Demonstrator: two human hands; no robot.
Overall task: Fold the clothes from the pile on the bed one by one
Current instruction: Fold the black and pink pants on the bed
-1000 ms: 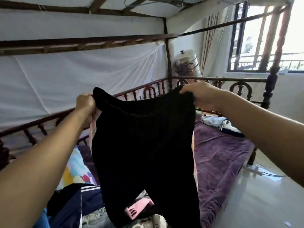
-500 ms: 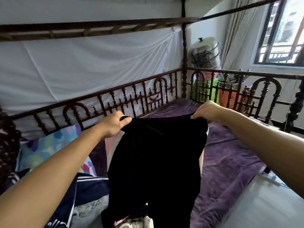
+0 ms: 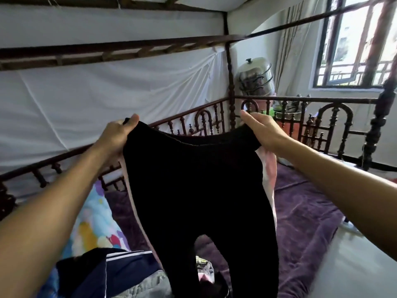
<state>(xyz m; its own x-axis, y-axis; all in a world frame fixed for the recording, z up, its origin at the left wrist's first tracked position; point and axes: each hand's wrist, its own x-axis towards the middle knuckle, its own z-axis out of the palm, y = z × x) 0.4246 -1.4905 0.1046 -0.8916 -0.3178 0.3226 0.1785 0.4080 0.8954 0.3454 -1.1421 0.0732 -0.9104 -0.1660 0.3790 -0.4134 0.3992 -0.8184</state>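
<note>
Black trousers point(image 3: 193, 190) now hang wider than before, legs parted, left fingers point(image 3: 132, 121) and right fingers point(image 3: 246, 116) pinching the waistband point(image 3: 204, 140).

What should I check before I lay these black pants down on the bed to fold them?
1. Left hand grips one waistband corner: ok.
2. Right hand grips the other corner: ok.
3. Black pants hang spread, legs apart: ok.
4. Bare purple blanket to the right for laying down: ok.
5. Hems free of the clothes pile: cannot tell, they run out of frame.
6. Pink edge behind the pants, lining or second garment: cannot tell.
</note>
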